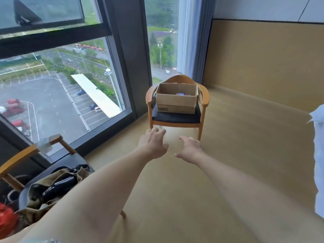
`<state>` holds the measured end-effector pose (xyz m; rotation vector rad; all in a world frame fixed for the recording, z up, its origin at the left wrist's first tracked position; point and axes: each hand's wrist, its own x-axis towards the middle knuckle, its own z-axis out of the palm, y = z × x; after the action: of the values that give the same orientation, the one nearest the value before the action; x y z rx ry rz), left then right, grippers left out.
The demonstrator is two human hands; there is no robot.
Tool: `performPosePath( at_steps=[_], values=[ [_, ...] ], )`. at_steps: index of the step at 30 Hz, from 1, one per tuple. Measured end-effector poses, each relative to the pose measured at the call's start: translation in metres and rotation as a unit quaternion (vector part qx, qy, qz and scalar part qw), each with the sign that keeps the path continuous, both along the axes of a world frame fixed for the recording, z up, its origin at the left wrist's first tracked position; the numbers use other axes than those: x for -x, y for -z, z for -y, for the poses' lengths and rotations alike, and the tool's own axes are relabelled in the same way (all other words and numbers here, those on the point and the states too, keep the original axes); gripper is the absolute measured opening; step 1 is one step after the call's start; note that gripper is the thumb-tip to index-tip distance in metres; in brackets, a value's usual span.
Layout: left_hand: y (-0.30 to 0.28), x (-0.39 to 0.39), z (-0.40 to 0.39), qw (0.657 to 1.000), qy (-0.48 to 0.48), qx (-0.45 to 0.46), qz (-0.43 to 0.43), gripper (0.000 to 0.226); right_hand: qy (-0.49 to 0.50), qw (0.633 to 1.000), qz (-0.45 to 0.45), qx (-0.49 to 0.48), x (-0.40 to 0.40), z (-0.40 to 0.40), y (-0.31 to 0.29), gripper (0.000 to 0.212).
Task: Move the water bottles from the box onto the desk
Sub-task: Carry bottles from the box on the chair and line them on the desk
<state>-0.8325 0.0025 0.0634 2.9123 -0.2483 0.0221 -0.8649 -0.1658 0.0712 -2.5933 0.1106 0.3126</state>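
Cardboard box point(176, 98) sits open-topped on the black seat pad of a wooden armchair point(177, 117) by the window point(61, 76), flaps up, small dark label low on its front left. Inside, only a blurred dark blue and reddish patch shows near the far right corner; can't tell if those are bottle caps. No bottle body visible over the rim.

Both bare arms are stretched forward from the bottom of the view, hands side by side, low in front of the chair's front rail and well short of the box. Left hand point(153, 143): palm down, fingers spread and relaxed, tips overlapping the chair's front left leg in view; grip wide open, nothing in it. Right hand point(190, 149): palm turned inward, fingers loosely extended, thumb sticking out toward the left hand; grip also open, nothing in it. Hands apart from each other, touching nothing.

Second wooden chair point(22, 155) at lower left carries an olive bag point(52, 186). Floor point(228, 155) is tan.
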Motion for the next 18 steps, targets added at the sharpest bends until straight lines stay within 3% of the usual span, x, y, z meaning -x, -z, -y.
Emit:
performPosePath(
  at_steps=[12, 18],
  values=[
    [0.038, -0.262, 0.024, 0.998, 0.055, -0.003, -0.020, 0.053, 0.040, 0.999, -0.025, 0.017, -0.250, 0.022, 0.043, 0.082],
    [0.036, -0.412, 0.020, 0.997, 0.055, -0.011, -0.051, 0.051, 0.056, 0.998, -0.034, 0.022, -0.393, 0.026, 0.037, 0.079]
  ],
)
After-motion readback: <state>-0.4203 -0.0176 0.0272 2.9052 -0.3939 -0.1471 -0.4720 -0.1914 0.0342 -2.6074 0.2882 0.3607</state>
